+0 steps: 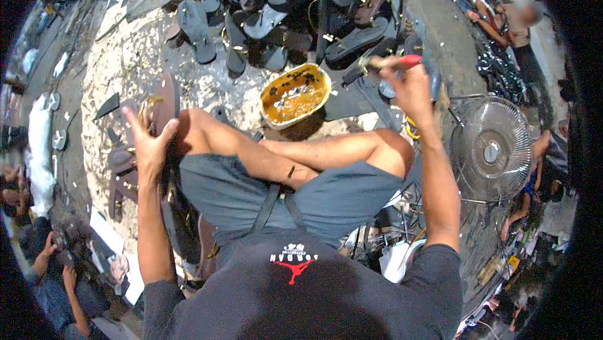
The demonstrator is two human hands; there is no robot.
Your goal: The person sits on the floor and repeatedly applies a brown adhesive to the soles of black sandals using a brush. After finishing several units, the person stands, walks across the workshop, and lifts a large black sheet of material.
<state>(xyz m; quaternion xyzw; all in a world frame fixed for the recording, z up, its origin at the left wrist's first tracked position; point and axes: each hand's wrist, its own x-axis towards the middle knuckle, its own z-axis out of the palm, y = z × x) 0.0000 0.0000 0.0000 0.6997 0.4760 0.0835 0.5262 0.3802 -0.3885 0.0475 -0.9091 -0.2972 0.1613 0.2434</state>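
Note:
My left hand (149,140) holds a brown sandal sole (164,101) upright at the left, beside my bent knee. Raised at the upper right, my right hand (408,82) grips a brush with a red handle (402,62). Between the two hands, on the floor, stands a yellow bowl of brownish glue (295,94). I sit cross-legged in grey shorts, and my knees fill the middle of the view.
Several dark sandal soles (282,7) lie spread on the floor beyond the bowl. A standing fan (492,150) is at the right. Other people sit at the upper right (512,20) and lower left (56,277). Scraps and tools litter the floor around me.

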